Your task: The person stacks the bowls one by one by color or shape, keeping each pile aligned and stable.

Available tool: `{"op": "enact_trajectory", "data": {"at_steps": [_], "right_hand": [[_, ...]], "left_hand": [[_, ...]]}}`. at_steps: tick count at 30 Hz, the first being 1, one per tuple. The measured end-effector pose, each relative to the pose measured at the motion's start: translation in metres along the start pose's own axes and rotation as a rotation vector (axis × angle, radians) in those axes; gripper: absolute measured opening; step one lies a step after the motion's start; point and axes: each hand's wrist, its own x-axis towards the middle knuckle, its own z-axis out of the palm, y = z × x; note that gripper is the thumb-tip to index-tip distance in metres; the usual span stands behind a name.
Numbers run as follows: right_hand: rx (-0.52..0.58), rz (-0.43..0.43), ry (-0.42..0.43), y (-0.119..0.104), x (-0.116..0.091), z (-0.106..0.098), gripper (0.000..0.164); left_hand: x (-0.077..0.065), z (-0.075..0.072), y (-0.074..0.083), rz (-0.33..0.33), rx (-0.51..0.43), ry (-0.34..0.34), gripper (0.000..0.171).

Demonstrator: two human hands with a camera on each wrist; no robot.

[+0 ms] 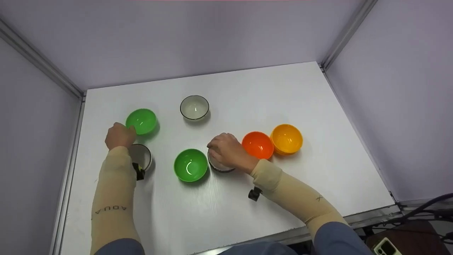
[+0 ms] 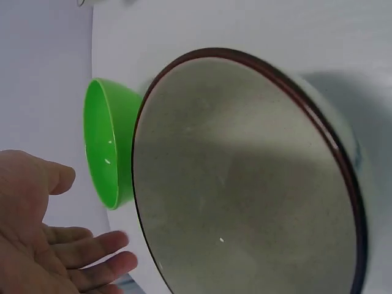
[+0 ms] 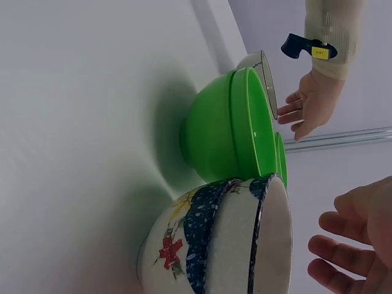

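My left hand (image 1: 119,136) hovers beside a single green bowl (image 1: 141,121) and a cream bowl with a dark rim (image 1: 144,156). In the left wrist view its fingers (image 2: 92,251) are extended and apart from the cream bowl, which fills much of that view. Over a stack of two white bowls (image 3: 177,245) with a blue band and red flower is my right hand (image 1: 226,150), fingers loosely spread and holding nothing. It partly hides that stack in the head view. Two nested green bowls (image 3: 214,128) stand directly left of the patterned ones.
An orange bowl (image 1: 257,145) stands right of my right hand, close against stacked yellow bowls (image 1: 286,139). Farther back is a pale bowl with a thin dark rim (image 1: 194,107). Walls (image 1: 212,39) enclose the white table (image 1: 265,92) at the back and sides.
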Motion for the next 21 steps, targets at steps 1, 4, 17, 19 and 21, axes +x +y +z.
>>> {"op": "enact_trajectory", "data": {"at_steps": [1,4,17,19,21], "right_hand": [[-0.001,-0.002,0.009,-0.001,0.0,0.0,0.022],[-0.001,-0.007,0.024,-0.005,0.001,0.002,0.024],[-0.051,0.015,0.031,-0.01,0.004,0.003,0.028],[-0.045,0.012,0.037,-0.01,0.003,0.003,0.028],[-0.039,0.016,0.037,-0.009,0.002,0.003,0.028]], "left_hand": [[0.001,0.001,-0.002,-0.016,-0.016,-0.033,0.05],[0.003,0.004,-0.008,-0.07,-0.048,-0.113,0.042],[0.001,0.011,-0.011,-0.161,-0.155,-0.143,0.028],[0.001,0.012,-0.011,-0.163,-0.158,-0.137,0.027],[0.002,0.014,-0.011,-0.161,-0.165,-0.13,0.025]]}}
